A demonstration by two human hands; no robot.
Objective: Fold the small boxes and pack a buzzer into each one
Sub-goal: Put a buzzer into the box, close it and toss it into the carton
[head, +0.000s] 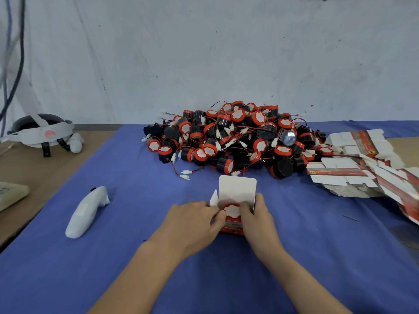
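Both hands close on the small box (233,228), which sits at the near middle of the blue cloth (136,257). The left hand (195,219) pinches its left wall below the raised side flap (214,197). The right hand (257,215) curls its fingers round the right wall, fingertips touching the red rim of the buzzer (231,210) that sits face-up in the open mouth. The tall lid flap (237,189) stands upright behind it. The step in hand looks to be seating the buzzer. Doing it well likely means pressing evenly on the rim so it sinks level, with its lead tucked below rather than caught at the edge; whether the wire is already inside I cannot tell. The side flap should fold in before the lid comes down. Loose buzzers (238,137) lie heaped beyond, and flat boxes (362,171) lie to the right.
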